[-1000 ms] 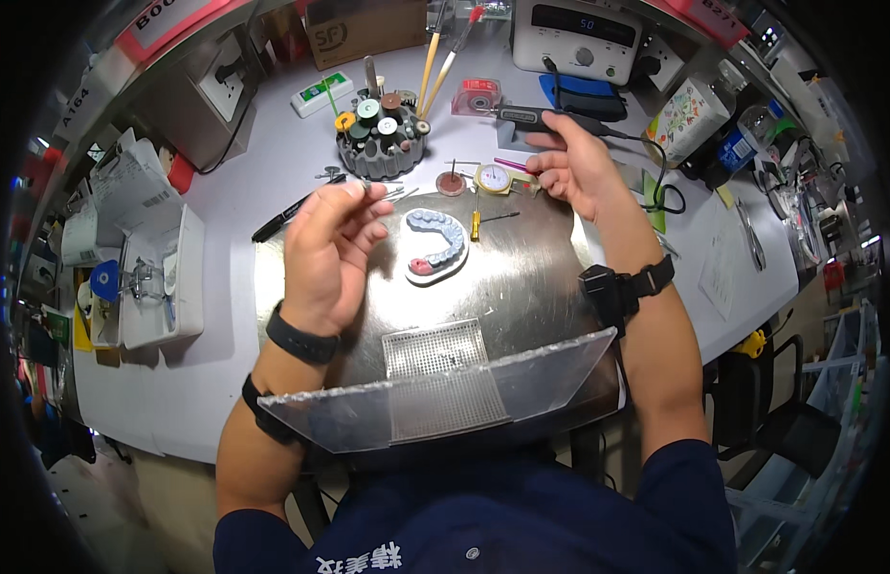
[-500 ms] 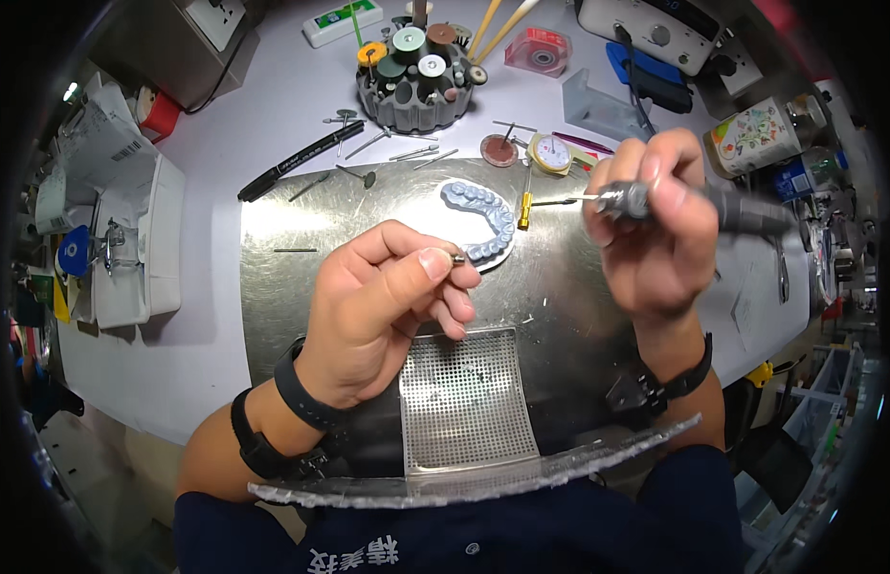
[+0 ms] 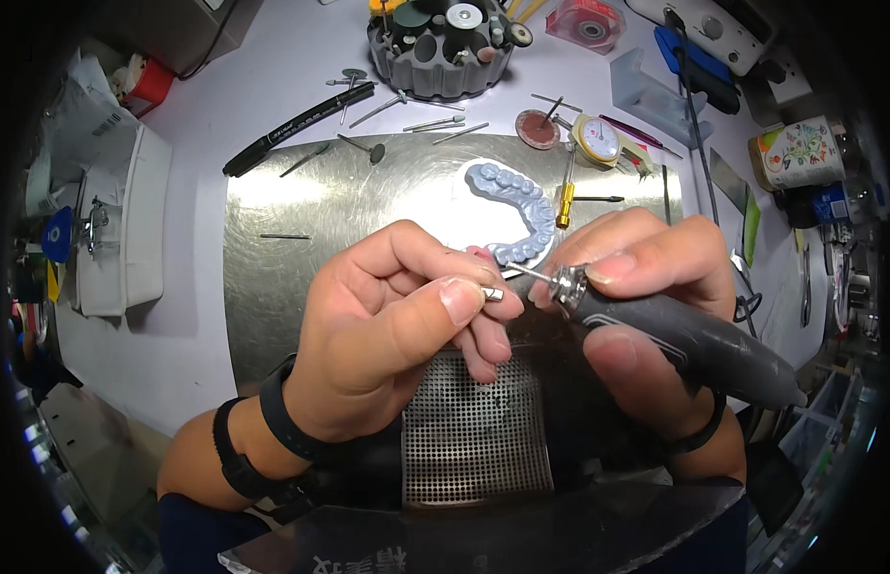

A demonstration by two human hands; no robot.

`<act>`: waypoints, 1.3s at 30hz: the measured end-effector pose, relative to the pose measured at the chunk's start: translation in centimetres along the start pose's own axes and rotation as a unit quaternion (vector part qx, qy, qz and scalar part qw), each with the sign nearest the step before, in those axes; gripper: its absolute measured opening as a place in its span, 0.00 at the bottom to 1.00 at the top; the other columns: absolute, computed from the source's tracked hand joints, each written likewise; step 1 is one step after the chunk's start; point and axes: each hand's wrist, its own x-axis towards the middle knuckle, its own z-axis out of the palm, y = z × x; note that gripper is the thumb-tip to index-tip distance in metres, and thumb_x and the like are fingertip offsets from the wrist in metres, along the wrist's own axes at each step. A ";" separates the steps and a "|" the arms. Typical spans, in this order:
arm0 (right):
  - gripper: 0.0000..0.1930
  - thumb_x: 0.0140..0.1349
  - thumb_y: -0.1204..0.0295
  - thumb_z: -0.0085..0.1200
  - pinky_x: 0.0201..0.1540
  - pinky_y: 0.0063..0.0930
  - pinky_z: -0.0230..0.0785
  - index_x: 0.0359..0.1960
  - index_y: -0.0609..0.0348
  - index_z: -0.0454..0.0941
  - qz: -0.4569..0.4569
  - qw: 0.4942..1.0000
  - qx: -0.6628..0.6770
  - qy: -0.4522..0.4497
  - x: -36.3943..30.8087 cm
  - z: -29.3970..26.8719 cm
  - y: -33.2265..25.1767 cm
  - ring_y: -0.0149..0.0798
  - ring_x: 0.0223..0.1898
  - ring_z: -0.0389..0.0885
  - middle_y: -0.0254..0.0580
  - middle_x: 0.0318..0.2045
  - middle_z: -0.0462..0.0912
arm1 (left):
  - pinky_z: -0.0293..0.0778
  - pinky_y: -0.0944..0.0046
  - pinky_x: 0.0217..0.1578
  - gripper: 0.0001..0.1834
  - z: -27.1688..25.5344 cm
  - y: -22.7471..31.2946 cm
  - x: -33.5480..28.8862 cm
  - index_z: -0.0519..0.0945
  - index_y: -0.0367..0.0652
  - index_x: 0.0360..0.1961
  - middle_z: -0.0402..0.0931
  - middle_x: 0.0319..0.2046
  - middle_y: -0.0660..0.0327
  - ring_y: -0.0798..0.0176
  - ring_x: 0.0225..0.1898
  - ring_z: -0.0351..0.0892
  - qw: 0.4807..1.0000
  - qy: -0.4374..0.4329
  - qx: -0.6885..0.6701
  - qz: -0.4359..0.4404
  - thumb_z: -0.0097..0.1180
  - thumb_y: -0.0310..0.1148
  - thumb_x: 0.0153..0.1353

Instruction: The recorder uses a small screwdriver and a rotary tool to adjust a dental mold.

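Between thumb and forefinger, my left hand pinches a small metal piece, its shiny end poking out past the thumb. My right hand grips a dark rotary handpiece like a pen. A thin bur in its chuck points left, its tip just above the small piece; whether they touch I cannot tell. Just beyond my hands, a blue-grey dental arch model lies on the metal bench plate. Beside the model is a small yellow-handled tool.
A grey bur holder full of grinding discs stands at the back. Loose burs and a black marker lie before it. A round dial gauge is at right. Nearer me are a perforated metal sheet and a clear shield. At left is a white bin.
My right hand has come down and inward, turning the handpiece so its bur reaches my left fingers. My left hand still pinches the small metal piece. The whole view has shifted slightly.
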 end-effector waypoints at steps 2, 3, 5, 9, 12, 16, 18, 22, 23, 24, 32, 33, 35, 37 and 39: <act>0.18 0.58 0.63 0.61 0.44 0.32 0.69 0.42 0.56 0.67 -0.024 0.999 -0.013 -0.029 0.0 -0.2 0.0 0.38 0.38 0.75 0.49 0.35 0.75 | 0.74 0.67 0.25 0.06 1.1 0.3 0.0 0.72 0.37 0.36 0.77 0.33 0.49 0.62 0.25 0.76 0.995 0.062 0.070 -0.025 0.49 0.29 0.61; 0.18 0.58 0.62 0.61 0.44 0.32 0.68 0.41 0.56 0.66 -0.010 0.999 -0.022 -0.022 0.0 -0.1 -0.5 0.39 0.38 0.74 0.47 0.33 0.74 | 0.74 0.67 0.25 0.06 1.3 0.4 0.1 0.72 0.37 0.36 0.77 0.33 0.49 0.62 0.25 0.76 0.995 0.067 0.069 -0.026 0.49 0.29 0.61; 0.18 0.59 0.62 0.60 0.45 0.33 0.65 0.42 0.55 0.65 -0.014 0.999 -0.037 -0.022 0.0 -0.1 -0.7 0.41 0.38 0.72 0.44 0.31 0.72 | 0.74 0.66 0.25 0.08 1.7 0.7 0.2 0.72 0.36 0.36 0.78 0.32 0.50 0.62 0.25 0.76 0.989 0.099 0.100 -0.050 0.50 0.31 0.61; 0.18 0.59 0.64 0.60 0.48 0.37 0.67 0.42 0.56 0.64 -0.038 0.999 -0.032 -0.022 0.1 0.6 -0.1 0.44 0.43 0.74 0.44 0.32 0.71 | 0.74 0.66 0.25 0.09 1.7 0.4 0.3 0.72 0.37 0.35 0.78 0.32 0.51 0.62 0.25 0.77 0.990 0.101 0.088 -0.049 0.51 0.32 0.60; 0.17 0.61 0.66 0.58 0.53 0.45 0.69 0.43 0.57 0.63 0.013 0.999 0.032 0.028 -0.2 1.7 -0.6 0.52 0.49 0.75 0.45 0.34 0.70 | 0.74 0.67 0.26 0.08 1.7 0.4 0.3 0.72 0.38 0.34 0.78 0.31 0.52 0.63 0.25 0.77 0.990 0.117 0.066 -0.049 0.51 0.33 0.60; 0.16 0.62 0.68 0.57 0.56 0.53 0.69 0.44 0.56 0.63 0.041 0.996 0.067 0.042 -0.6 2.5 -1.1 0.58 0.51 0.76 0.46 0.34 0.69 | 0.73 0.68 0.26 0.08 1.9 0.7 0.2 0.71 0.39 0.33 0.78 0.28 0.53 0.64 0.25 0.76 0.990 0.107 0.062 -0.062 0.51 0.33 0.61; 0.15 0.62 0.68 0.56 0.56 0.53 0.70 0.45 0.55 0.63 0.044 0.995 0.058 0.062 -0.6 2.6 -1.2 0.59 0.50 0.77 0.46 0.34 0.69 | 0.72 0.68 0.26 0.07 2.0 0.7 0.1 0.71 0.40 0.32 0.77 0.27 0.54 0.65 0.24 0.75 0.991 0.099 0.066 -0.066 0.51 0.33 0.61; 0.15 0.62 0.69 0.57 0.55 0.55 0.71 0.44 0.54 0.63 0.047 0.995 0.069 0.051 -0.6 2.4 -1.0 0.59 0.47 0.78 0.45 0.33 0.69 | 0.70 0.69 0.25 0.07 2.0 0.4 0.1 0.71 0.40 0.33 0.76 0.25 0.55 0.65 0.23 0.73 0.992 0.099 0.054 -0.063 0.50 0.33 0.62; 0.15 0.62 0.69 0.57 0.55 0.55 0.71 0.44 0.55 0.63 0.051 0.995 0.067 0.054 -0.6 2.4 -0.9 0.59 0.46 0.79 0.45 0.33 0.69 | 0.70 0.69 0.24 0.07 1.9 0.3 0.0 0.71 0.39 0.33 0.75 0.25 0.55 0.66 0.23 0.72 0.992 0.095 0.051 -0.062 0.49 0.32 0.62; 0.15 0.62 0.69 0.57 0.55 0.55 0.71 0.44 0.55 0.63 0.050 0.995 0.066 0.053 -0.5 2.2 -0.8 0.59 0.46 0.79 0.45 0.33 0.69 | 0.70 0.69 0.24 0.07 1.9 0.3 0.1 0.71 0.39 0.33 0.75 0.25 0.55 0.66 0.23 0.72 0.992 0.094 0.050 -0.060 0.49 0.32 0.62; 0.17 0.62 0.66 0.58 0.57 0.58 0.69 0.42 0.57 0.62 0.036 0.997 0.062 0.032 -0.3 1.9 -0.5 0.55 0.43 0.81 0.45 0.32 0.71 | 0.71 0.69 0.25 0.07 1.9 0.6 0.1 0.71 0.39 0.33 0.76 0.28 0.54 0.65 0.25 0.73 0.992 0.094 0.051 -0.064 0.49 0.32 0.62; 0.17 0.62 0.66 0.58 0.57 0.58 0.69 0.42 0.57 0.62 0.036 0.997 0.062 0.032 -0.2 1.9 -0.5 0.55 0.43 0.81 0.45 0.32 0.71 | 0.71 0.69 0.25 0.07 1.9 0.6 0.1 0.71 0.39 0.33 0.76 0.28 0.54 0.65 0.25 0.73 0.992 0.094 0.052 -0.064 0.49 0.32 0.62; 0.16 0.63 0.66 0.58 0.57 0.59 0.69 0.42 0.57 0.62 0.026 0.997 0.064 0.026 -0.2 1.8 -0.4 0.54 0.42 0.81 0.45 0.32 0.71 | 0.71 0.69 0.25 0.07 1.8 0.5 0.0 0.71 0.39 0.34 0.76 0.28 0.55 0.65 0.26 0.74 0.993 0.084 0.052 -0.063 0.49 0.33 0.62; 0.16 0.63 0.66 0.58 0.57 0.59 0.69 0.42 0.57 0.62 0.022 0.998 0.062 0.022 -0.3 1.6 -0.3 0.55 0.42 0.81 0.45 0.31 0.71 | 0.71 0.69 0.25 0.08 1.9 0.5 0.0 0.71 0.39 0.34 0.76 0.29 0.56 0.65 0.26 0.74 0.993 0.088 0.054 -0.065 0.49 0.33 0.62; 0.16 0.63 0.66 0.58 0.57 0.59 0.69 0.42 0.57 0.62 0.019 0.998 0.059 0.020 -0.3 1.4 -0.1 0.55 0.43 0.81 0.45 0.31 0.71 | 0.71 0.69 0.25 0.08 1.8 0.4 0.1 0.71 0.39 0.34 0.77 0.29 0.56 0.66 0.26 0.74 0.992 0.092 0.055 -0.069 0.49 0.33 0.62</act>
